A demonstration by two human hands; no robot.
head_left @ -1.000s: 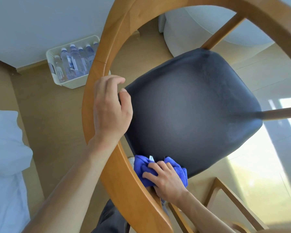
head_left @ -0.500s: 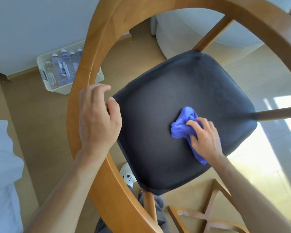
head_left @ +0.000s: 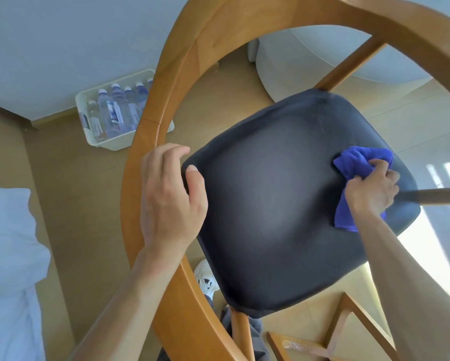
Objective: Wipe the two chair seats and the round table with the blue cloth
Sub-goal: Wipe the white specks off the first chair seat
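The blue cloth (head_left: 354,175) lies bunched on the dark chair seat (head_left: 283,204), near the seat's right edge, with one flap trailing down toward the near side beneath the wrist. The right hand (head_left: 375,190) has its grip clamped on the cloth, fingers curled into the folds and pressing it against the padding. Just beside that hand, a wooden strut (head_left: 437,195) meets the seat's right corner. The left hand (head_left: 170,196) has its grip closed round the curved wooden backrest rail (head_left: 151,142), fingers over the top of the rail and the thumb touching the seat's left corner. The rail arcs up and over the top of the view. Below the seat, a white shoe (head_left: 205,278) and a grey trouser leg (head_left: 255,332) show on the floor, with the wooden frame of another chair (head_left: 341,332) at the lower right. On the floor to the left of the rail stands a white basket (head_left: 109,145) holding water bottles (head_left: 117,110). White bedding (head_left: 8,246) fills the left edge, and a pale round piece of furniture (head_left: 296,69) sits beyond the seat.
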